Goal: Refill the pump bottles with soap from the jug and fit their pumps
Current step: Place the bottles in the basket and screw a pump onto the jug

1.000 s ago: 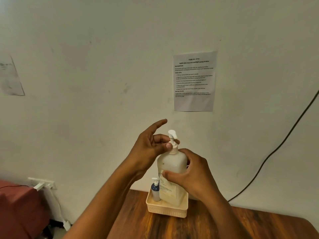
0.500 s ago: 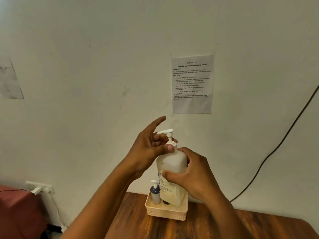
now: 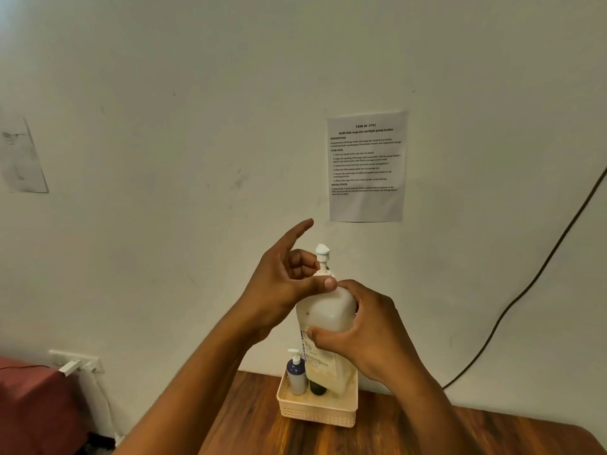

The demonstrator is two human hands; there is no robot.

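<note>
A large translucent white pump bottle (image 3: 328, 315) with a printed label is held upright in the air above the table. My right hand (image 3: 368, 336) grips its body from the right. My left hand (image 3: 285, 284) pinches the collar of the white pump (image 3: 322, 254) at the bottle's neck, index finger pointing up. Below, a cream plastic basket (image 3: 317, 412) holds a small blue pump bottle (image 3: 296, 374) and a dark object (image 3: 318, 388) partly hidden behind the large bottle.
The basket stands at the back edge of a wooden table (image 3: 410, 435) against a white wall. A printed sheet (image 3: 366, 165) hangs on the wall. A black cable (image 3: 525, 290) runs down at right. A wall socket (image 3: 75, 361) and red furniture (image 3: 29, 399) are at left.
The pump head has turned, from pointing left to facing toward the camera, as my left hand twists its collar. The right hand keeps the bottle steady.
</note>
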